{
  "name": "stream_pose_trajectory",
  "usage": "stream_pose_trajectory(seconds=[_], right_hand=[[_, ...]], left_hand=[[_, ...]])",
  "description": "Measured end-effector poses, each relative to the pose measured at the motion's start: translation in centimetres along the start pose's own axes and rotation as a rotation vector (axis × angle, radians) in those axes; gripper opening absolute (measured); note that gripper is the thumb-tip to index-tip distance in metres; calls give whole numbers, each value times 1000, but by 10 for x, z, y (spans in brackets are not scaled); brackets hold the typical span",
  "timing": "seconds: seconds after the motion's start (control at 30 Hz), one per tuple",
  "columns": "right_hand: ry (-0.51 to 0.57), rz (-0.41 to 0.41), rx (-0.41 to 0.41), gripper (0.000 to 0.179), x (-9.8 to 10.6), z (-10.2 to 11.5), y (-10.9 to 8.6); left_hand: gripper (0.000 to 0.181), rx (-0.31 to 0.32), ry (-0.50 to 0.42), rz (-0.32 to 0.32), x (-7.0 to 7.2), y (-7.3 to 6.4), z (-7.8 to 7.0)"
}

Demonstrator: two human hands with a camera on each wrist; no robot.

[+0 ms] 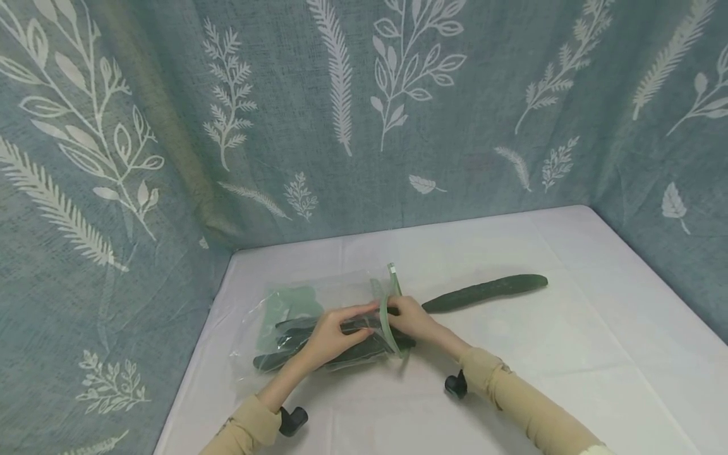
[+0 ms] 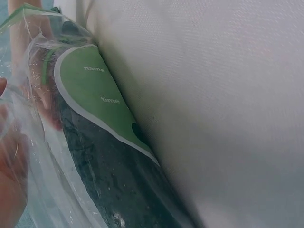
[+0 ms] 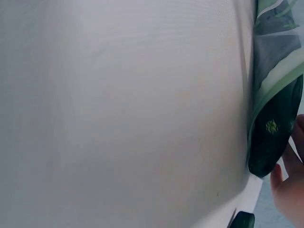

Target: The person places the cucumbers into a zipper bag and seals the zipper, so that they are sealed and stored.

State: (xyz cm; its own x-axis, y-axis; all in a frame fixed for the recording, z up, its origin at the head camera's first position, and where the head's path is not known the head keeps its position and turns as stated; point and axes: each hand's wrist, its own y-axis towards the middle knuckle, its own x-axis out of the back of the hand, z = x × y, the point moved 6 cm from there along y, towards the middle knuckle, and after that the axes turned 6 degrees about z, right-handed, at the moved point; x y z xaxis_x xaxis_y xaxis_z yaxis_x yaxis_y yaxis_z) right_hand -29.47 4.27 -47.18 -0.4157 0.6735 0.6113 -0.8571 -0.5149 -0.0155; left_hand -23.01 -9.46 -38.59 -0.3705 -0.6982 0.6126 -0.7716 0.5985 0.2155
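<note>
With left hand [image 1: 334,330] spread on bag [image 1: 289,308], right hand [image 1: 416,320] curled at green rim [image 1: 385,322]; can't tell if pinching.
Bag on table [image 1: 569,344], cucumbers [image 1: 277,360] inside; loose cucumber [image 1: 486,293] just past right hand; rim partly blocking view of it.

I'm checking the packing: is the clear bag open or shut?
Open. The clear bag has a cucumber poking out past its green-edged mouth in the right wrist view.

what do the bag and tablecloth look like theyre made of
The bag looks like thin, glossy plastic film: see-through, wrinkled, with bright highlights. The tablecloth seems matt white woven fabric, judging by its fine texture and soft creases; which fibre, I can't tell.
</note>
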Motion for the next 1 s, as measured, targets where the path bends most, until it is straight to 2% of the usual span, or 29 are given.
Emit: stream_pose_trajectory(seconds=[0.13,0.37,0.63,0.8,1.0], right_hand=[[4,-1,14,28,5,0,-4],[17,-1,73,30,13,0,-15],[16,6,45,36,26,-4,-27],[10,-13,48,35,37,-6,-31],[-37,-51,54,36,53,-12,-39]], left_hand=[[40,-4,13,-4,1,0,0],[41,27,12,4,0,-1,2],[41,49,7,10,-1,-1,6],[41,37,10,3,-1,-1,6],[43,19,12,-8,-10,2,36]])
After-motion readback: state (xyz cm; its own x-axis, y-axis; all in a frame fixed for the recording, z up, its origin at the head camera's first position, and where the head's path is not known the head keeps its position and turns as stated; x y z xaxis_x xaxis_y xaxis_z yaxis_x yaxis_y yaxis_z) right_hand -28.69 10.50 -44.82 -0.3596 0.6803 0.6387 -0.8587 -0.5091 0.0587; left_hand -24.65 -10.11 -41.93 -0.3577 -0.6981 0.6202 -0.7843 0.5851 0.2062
